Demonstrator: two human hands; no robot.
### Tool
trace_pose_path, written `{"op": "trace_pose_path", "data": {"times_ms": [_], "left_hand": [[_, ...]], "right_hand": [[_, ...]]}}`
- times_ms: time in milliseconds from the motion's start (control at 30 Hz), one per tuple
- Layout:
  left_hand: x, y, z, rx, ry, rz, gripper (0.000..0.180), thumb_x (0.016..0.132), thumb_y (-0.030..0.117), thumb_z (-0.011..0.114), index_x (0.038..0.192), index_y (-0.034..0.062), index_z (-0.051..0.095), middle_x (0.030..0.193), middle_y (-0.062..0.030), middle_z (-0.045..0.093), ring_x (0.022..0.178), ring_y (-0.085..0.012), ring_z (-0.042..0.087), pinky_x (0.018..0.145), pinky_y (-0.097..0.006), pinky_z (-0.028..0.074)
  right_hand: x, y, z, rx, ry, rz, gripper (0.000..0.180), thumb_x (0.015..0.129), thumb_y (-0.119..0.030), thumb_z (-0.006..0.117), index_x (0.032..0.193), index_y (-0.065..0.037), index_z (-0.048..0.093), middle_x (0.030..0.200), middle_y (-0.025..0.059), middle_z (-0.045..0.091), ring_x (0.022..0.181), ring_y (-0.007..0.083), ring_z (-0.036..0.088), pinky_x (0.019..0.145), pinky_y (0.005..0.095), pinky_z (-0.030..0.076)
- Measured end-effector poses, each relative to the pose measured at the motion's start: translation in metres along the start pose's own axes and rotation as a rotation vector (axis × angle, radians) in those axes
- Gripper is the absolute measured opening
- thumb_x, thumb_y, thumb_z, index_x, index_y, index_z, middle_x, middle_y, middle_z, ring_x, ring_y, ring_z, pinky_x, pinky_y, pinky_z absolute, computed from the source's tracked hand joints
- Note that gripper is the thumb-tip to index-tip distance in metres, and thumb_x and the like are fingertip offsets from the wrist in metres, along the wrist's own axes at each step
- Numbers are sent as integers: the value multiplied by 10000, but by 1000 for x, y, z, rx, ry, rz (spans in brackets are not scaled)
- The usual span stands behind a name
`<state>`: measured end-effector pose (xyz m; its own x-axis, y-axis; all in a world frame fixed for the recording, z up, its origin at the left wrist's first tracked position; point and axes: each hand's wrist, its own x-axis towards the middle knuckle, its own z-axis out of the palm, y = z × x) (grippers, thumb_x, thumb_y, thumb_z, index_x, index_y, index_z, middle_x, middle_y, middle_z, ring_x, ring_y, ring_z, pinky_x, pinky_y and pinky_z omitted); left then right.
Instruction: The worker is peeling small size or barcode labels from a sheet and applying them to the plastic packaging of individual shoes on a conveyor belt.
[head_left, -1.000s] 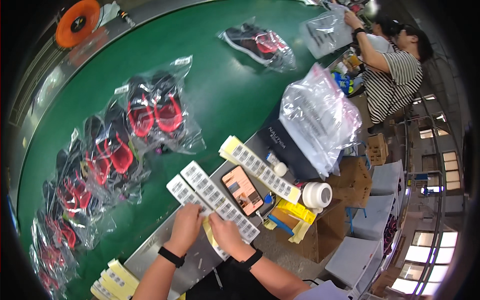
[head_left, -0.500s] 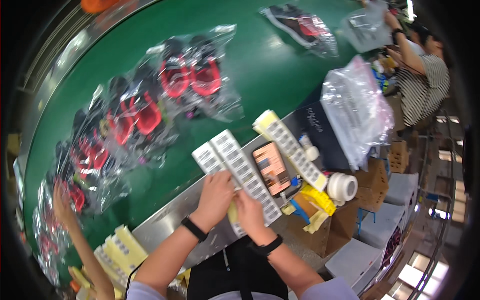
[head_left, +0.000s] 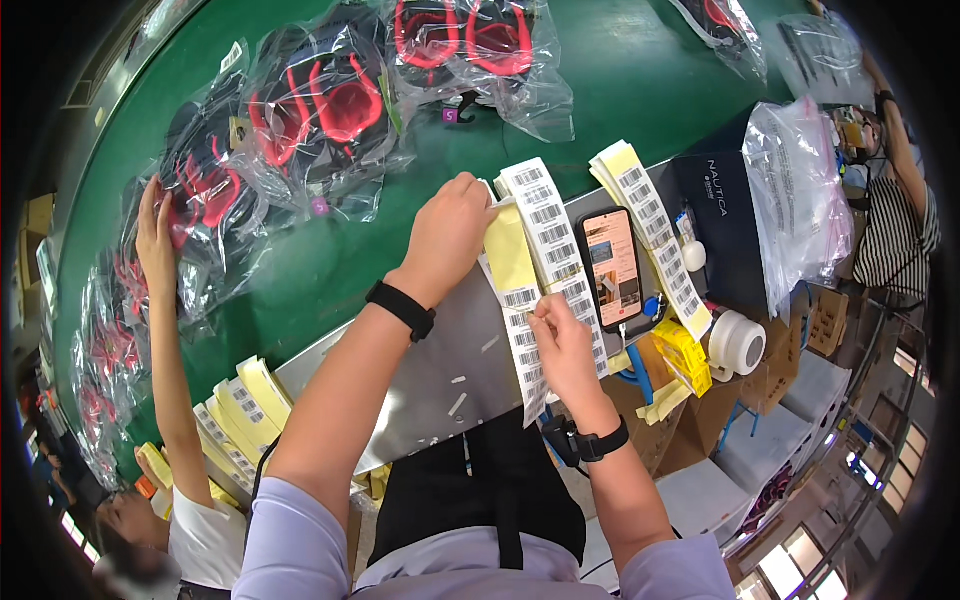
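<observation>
A strip of barcode labels (head_left: 524,330) lies over the metal table edge, and its upper part shows bare yellow backing. My left hand (head_left: 452,240) is closed on the strip's top end; its fingertips are partly hidden. Lower down, my right hand (head_left: 566,352) pinches at the strip's right edge, thumb and forefinger together. Whether a single loose label is between those fingers cannot be made out. A second barcode strip (head_left: 552,235) lies right beside the first. To its right is a phone (head_left: 611,268) with a lit screen and a cable plugged in.
Bagged black-and-red shoes (head_left: 345,105) line the green table (head_left: 440,150). More label strips (head_left: 655,240), a white tape roll (head_left: 737,343), a yellow packet (head_left: 684,358), a dark box (head_left: 720,215) and clear bags (head_left: 800,210) sit rightward. A co-worker's hand (head_left: 154,225) touches a bag at left.
My hands have moved apart, the left upward along the strip and the right lower. Bare yellow backing now shows between them. The view has shifted, and the co-worker's arm reaches farther up.
</observation>
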<state>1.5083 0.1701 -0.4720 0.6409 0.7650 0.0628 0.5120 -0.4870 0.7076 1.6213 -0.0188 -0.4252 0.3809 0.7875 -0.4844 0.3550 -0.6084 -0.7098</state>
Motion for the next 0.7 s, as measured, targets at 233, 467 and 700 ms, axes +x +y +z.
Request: {"op": "trace_pose_path", "data": {"times_ms": [233, 467, 700], "left_hand": [[10, -7, -2, -176, 5, -164, 148, 895, 96, 652, 870, -35, 588, 867, -166, 598, 766, -339, 602, 702, -417, 481], [-10, -6, -8, -283, 237, -207, 256, 862, 101, 686, 1082, -4, 609, 1163, -178, 586, 988, -327, 591, 864, -422, 473], [-80, 33, 13, -3, -36, -14, 633, 811, 281, 762, 1383, 124, 540, 1540, -133, 389, 1438, -384, 306, 1129, -588, 255]], "right_hand": [[-10, -11, -3, -315, 33, -146, 402, 872, 4, 604, 1254, -42, 486, 781, 242, 645, 717, 446, 632, 633, 493, 483], [-19, -27, -24, -516, 181, -425, 250, 800, -1, 696, 1047, -1, 657, 922, 124, 601, 894, 317, 611, 739, 406, 515], [55, -25, -36, -358, 67, -706, 234, 769, 43, 700, 999, 16, 672, 920, 118, 583, 841, 304, 572, 726, 392, 485]]}}
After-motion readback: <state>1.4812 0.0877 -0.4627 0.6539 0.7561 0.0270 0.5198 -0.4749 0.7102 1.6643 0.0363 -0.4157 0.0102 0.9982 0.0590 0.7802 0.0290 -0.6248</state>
